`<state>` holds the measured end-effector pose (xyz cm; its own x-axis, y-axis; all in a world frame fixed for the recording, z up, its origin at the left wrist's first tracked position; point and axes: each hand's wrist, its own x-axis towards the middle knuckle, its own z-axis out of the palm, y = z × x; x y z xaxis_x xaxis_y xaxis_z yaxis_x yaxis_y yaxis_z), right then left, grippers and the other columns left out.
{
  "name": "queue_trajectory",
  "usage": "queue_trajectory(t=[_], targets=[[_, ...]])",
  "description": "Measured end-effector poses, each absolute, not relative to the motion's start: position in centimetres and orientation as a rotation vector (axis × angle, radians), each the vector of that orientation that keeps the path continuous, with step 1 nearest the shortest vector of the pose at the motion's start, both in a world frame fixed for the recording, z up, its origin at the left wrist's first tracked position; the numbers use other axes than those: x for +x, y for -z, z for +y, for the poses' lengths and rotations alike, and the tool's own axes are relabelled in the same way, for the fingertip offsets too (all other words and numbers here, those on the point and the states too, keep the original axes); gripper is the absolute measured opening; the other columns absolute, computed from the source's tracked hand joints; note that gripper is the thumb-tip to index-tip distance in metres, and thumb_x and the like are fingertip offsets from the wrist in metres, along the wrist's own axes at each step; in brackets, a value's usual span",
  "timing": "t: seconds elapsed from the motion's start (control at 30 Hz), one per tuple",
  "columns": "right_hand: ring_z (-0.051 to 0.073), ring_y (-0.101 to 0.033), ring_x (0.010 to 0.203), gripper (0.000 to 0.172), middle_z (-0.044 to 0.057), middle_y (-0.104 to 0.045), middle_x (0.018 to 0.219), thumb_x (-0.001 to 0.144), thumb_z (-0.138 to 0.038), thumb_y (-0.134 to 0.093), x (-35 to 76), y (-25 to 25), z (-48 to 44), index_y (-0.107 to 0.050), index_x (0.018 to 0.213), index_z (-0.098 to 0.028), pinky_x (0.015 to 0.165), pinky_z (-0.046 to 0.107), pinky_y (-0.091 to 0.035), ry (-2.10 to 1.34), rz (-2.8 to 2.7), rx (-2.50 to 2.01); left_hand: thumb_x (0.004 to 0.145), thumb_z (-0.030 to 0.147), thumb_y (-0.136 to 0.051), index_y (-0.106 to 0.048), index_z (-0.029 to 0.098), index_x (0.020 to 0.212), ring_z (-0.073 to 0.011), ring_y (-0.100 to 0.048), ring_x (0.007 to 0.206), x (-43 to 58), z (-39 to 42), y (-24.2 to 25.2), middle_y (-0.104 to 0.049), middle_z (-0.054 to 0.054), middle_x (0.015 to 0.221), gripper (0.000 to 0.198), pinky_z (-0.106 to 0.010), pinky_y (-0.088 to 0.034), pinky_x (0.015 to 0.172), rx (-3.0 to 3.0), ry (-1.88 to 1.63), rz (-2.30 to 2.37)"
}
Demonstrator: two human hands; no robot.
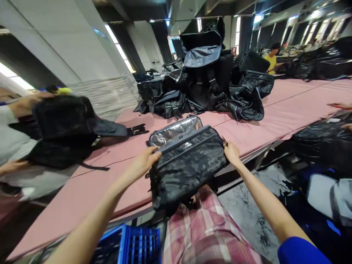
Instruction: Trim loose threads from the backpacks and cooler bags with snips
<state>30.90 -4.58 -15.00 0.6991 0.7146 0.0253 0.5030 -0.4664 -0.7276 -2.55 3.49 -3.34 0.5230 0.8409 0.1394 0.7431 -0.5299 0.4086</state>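
A black camouflage cooler bag [189, 161] with a shiny silver lining rests tilted at the near table edge, over my lap. Its lid is open, with the foil-like inside facing up. My left hand [144, 161] grips its left upper corner, thumb on top. At the right upper corner, my right hand [231, 152] has its fingers closed on the bag's edge. Thin dark pointed tips, like those of thread snips [224, 140], stick out by the right fingers; the rest of that tool is hidden.
Several black bags [203, 80] are heaped at the back of the pink-covered table [291, 106]. To the left a co-worker's hands hold a black backpack [64, 117]. A blue plastic crate [140, 242] stands below. More bags [324, 139] and another person's hand are at the right.
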Motion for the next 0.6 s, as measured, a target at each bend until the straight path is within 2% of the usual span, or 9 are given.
queue_trajectory(t=[0.1,0.17,0.27,0.43,0.6], targets=[[0.024,-0.054,0.103,0.028,0.013,-0.064,0.101,0.086,-0.033,-0.043,29.5,15.4,-3.0,-0.06,0.101,-0.017,0.085,0.031,-0.036,-0.416,-0.961,-2.113,0.079,0.042,-0.046,-0.045,0.017,0.123,-0.0307,-0.043,0.118,-5.0,3.5,10.3,-0.047,-0.013,0.128,0.051,-0.049,-0.038,0.096,2.42,-0.682,1.557],[0.024,-0.055,0.101,0.026,0.013,-0.064,0.098,0.084,-0.033,-0.044,29.3,15.5,-2.5,-0.06,0.097,-0.016,0.083,0.031,-0.037,-0.45,-0.975,-2.07,0.081,0.038,-0.046,-0.038,0.019,0.13,-0.0282,-0.04,0.122,-6.3,3.6,12.8,-0.044,-0.013,0.132,0.054,-0.047,-0.035,0.1,2.365,-0.847,1.582],[0.024,-0.057,0.092,0.026,0.011,-0.065,0.091,0.081,-0.034,-0.046,29.6,15.8,-2.5,-0.06,0.092,-0.015,0.079,0.032,-0.038,-0.509,-0.964,-1.976,0.085,0.034,-0.041,-0.037,0.021,0.132,-0.0247,-0.046,0.117,-6.9,3.8,14.0,-0.048,-0.01,0.128,0.049,-0.042,-0.037,0.099,2.233,-0.983,1.591],[0.018,-0.057,0.069,0.034,0.003,-0.062,0.067,0.074,-0.047,-0.051,29.9,16.5,-3.3,-0.059,0.08,-0.015,0.065,0.028,-0.041,-0.68,-0.855,-1.745,0.085,0.029,-0.041,-0.049,0.025,0.123,-0.0203,-0.06,0.094,-6.7,3.7,13.4,-0.062,-0.005,0.109,0.04,-0.035,-0.046,0.085,2.043,-1.072,1.673],[0.013,-0.048,0.052,0.042,-0.002,-0.051,0.05,0.053,-0.055,-0.066,30.0,16.8,-3.9,-0.049,0.059,-0.018,0.052,0.026,-0.038,-0.85,-0.734,-1.544,0.082,0.03,-0.044,-0.054,0.025,0.117,-0.0158,-0.061,0.069,-7.5,3.7,13.4,-0.066,-0.001,0.082,0.037,-0.027,-0.05,0.068,2.064,-1.083,1.709]])
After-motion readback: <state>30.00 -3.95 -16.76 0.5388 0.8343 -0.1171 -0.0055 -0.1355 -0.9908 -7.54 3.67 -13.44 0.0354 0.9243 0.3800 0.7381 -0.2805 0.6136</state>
